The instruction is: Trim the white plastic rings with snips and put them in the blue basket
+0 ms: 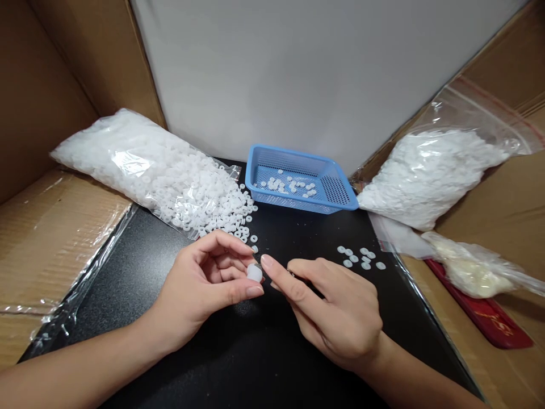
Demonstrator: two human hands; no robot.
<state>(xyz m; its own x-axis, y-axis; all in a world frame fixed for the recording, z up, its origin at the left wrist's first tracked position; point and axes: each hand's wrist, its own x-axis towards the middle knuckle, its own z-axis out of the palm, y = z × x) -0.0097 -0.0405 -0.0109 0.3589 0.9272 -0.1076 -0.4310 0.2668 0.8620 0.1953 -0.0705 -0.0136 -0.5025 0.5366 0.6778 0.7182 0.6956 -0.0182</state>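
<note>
Head view, item one: small white plastic piece (254,273), sitting low centre above the black tabletop (255,358), being pinched between the thumb and fingertips of the left hand (200,287). The right hand (336,315) is reaching in from the other side, its index fingertip touching or nearly touching the piece. Its remaining fingers are curling under, and whether they are holding anything cannot be told.

Handling, as judged: the piece is looking very light, stiff and smooth, so likely slippery and easy to drop. A light pinch across its outer rim is looking best.

Nearby stock:
- bag of white rings (145,165), lying to the left and spilling loose rings (244,227)
- blue basket (293,153), holding a few white parts
- loose discs (360,258), lying beside the right hand
- second bag (430,170), leaning at right
</note>
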